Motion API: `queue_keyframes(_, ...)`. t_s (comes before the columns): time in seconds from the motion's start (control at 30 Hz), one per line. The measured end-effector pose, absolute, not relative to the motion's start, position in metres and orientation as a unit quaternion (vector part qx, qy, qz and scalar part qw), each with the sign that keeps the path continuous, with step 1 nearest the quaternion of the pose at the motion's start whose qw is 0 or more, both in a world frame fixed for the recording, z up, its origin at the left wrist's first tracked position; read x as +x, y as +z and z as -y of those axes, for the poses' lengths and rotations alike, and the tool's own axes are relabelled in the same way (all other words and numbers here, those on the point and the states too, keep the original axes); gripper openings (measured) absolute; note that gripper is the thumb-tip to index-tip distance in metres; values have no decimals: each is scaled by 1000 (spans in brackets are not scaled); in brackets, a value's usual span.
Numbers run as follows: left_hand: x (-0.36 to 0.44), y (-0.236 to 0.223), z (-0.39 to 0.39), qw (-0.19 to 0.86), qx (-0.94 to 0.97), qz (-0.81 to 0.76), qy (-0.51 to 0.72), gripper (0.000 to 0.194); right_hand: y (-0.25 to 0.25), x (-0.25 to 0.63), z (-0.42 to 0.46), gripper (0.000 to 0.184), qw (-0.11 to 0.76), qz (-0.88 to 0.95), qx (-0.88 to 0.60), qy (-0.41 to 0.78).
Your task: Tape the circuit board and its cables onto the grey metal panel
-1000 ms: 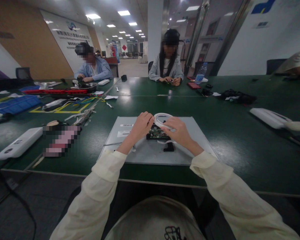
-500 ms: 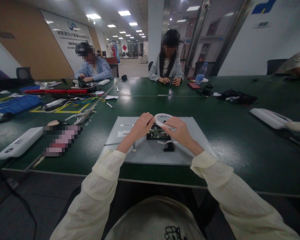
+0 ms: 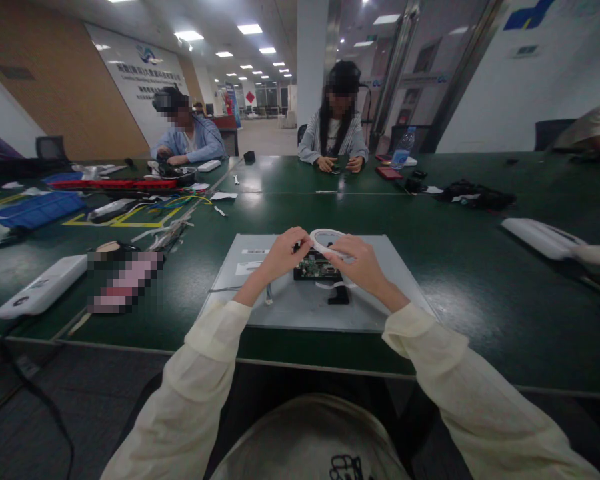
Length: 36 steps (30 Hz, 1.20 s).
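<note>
A white roll of tape [image 3: 318,244] is held up over the middle of a grey metal panel [image 3: 280,313]. My right hand [image 3: 357,259] is closed on the roll's right side, thumb along the near rim. At its left edge, the fingers of my left hand [image 3: 289,252] are pinched against the roll; whether a tape end is between them is too small to tell. Beneath both hands a green circuit board [image 3: 316,269] in a black frame is partly covered. Nearer me, a black bracket-like piece [image 3: 339,294] and a thin white strip [image 3: 325,286] lie on the panel.
To the left are a white device [image 3: 43,287], a pink, pixelated object [image 3: 127,283], loose cables [image 3: 167,233] and a blue tray [image 3: 35,208]. A white device [image 3: 537,237] lies right. Two people sit across the green table [image 3: 460,267], near a water bottle [image 3: 404,148].
My left fingers have curled slightly at the roll's edge; the roll and my right hand stay nearly in place. Across the table, one person's hands have moved a little apart.
</note>
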<state>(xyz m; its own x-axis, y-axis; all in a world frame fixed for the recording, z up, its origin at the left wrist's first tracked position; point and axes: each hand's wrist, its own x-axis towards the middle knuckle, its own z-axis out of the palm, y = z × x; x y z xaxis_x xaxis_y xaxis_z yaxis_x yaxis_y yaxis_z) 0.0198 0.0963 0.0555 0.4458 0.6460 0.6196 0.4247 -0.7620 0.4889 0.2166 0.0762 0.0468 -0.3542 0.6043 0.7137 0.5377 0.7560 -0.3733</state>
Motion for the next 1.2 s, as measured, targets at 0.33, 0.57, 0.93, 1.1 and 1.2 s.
queue_keyframes(0.33,18,58,-97,96,837,-328,428,16,51,218,-75,23,460,809,-363,51)
queue_keyframes(0.57,18,55,-101,32,844,-334,418,16,51,223,-80,23,457,793,-390,103)
queue_keyframes(0.93,11,57,-105,-16,822,-367,434,20,48,229,-86,30,468,734,-457,183)
queue_keyframes(1.1,10,57,-106,-30,818,-366,443,21,50,230,-88,31,459,724,-463,226)
queue_keyframes(1.2,8,59,-106,-32,810,-375,449,20,51,232,-89,31,459,717,-463,249)
